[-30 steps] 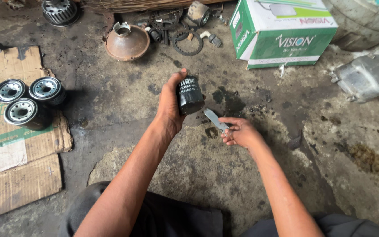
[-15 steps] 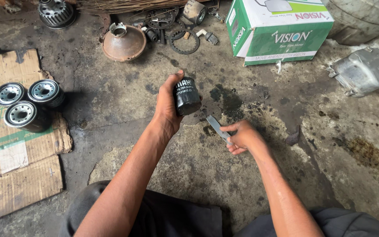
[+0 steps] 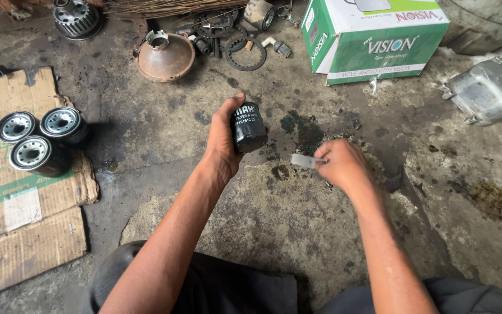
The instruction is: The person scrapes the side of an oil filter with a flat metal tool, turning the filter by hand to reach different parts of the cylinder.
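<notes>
Black oil filter sits in the left hand, held above the stained concrete floor, roughly centre of view. Fingers wrap behind the can, thumb over the top; label side faces the camera, can about upright w/ a slight tilt. Left hand is clenched round it, firm grasp.

Just right of it, the right hand is closed on a small flat grey metal piece, which sticks out leftward from the fingers toward the filter. Piece and filter are near but apart. What kind of tool it is can't be told.

Below both, dark oil spots on the floor, darkest patch just right of the filter.

Left side: flattened cardboard on the floor, w/ three more filters standing on it in a tight cluster, open ends up, touching one another.

Far side: rusty cone-shaped part, a gear at top left, and loose rings & small metal bits scattered between.

Top right: green-and-white carton, flaps shut, contents not visible. Right of it, a grey metal housing lying on the floor, well apart from the hands.

Bottom edge: the person's dark trousers.
</notes>
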